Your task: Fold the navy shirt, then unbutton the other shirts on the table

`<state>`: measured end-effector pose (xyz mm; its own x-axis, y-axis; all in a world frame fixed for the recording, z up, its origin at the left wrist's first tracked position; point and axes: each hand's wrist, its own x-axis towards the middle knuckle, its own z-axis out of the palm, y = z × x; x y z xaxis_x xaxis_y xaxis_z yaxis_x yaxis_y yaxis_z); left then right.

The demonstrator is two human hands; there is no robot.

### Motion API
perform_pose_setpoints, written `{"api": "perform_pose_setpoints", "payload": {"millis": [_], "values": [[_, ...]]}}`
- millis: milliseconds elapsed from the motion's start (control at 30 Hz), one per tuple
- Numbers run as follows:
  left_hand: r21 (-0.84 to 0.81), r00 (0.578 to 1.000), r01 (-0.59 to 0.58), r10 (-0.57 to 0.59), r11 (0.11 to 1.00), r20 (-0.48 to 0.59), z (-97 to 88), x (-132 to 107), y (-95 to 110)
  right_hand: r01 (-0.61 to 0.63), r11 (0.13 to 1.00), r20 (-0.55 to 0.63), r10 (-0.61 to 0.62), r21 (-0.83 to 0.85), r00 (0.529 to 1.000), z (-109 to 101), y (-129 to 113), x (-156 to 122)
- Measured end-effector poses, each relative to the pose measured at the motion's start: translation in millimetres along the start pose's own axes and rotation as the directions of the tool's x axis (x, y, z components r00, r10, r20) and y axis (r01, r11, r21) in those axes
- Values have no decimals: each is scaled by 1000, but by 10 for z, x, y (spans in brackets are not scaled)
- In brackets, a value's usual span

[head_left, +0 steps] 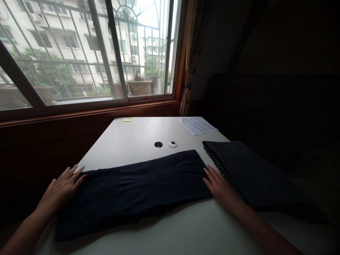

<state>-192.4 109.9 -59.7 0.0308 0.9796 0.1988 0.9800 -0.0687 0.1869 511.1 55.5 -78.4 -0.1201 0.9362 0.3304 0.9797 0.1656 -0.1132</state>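
A dark navy folded garment (143, 184), perhaps trousers, lies lengthwise across the white table (148, 129). Slight wrinkles run over its middle. At its left end rests my left hand (63, 186), fingers spread, with the fingertips on the cloth's edge. My right hand (217, 184) touches the right end, its fingers stretched out flat. Neither hand grips the fabric. Just beyond my right hand is a second dark folded cloth (247, 170), with a pale stitched or patterned strip along its near-left edge.
Printed papers (199, 125) lie at the table's far right corner, and a yellow sticky note (126, 120) at the far left. A round cable hole (158, 144) sits beside its white cover (173, 144). Behind the table is a barred window (138, 53) with a gathered curtain (187, 81).
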Motion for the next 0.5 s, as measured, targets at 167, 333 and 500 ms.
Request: {"api": "perform_pose_setpoints", "payload": {"millis": [167,333,500], "values": [[-316,950,249,-294,915,-103,-126,-38,-61,-243,965,13,243,96,970,-149,51,-17],[-722,797,429,-603,543,20,-318,-138,33,-469,861,264,415,195,871,-245,97,72],[-765,799,482,-573,427,183,-395,-161,26,-481,855,285,420,194,862,-173,116,108]]}}
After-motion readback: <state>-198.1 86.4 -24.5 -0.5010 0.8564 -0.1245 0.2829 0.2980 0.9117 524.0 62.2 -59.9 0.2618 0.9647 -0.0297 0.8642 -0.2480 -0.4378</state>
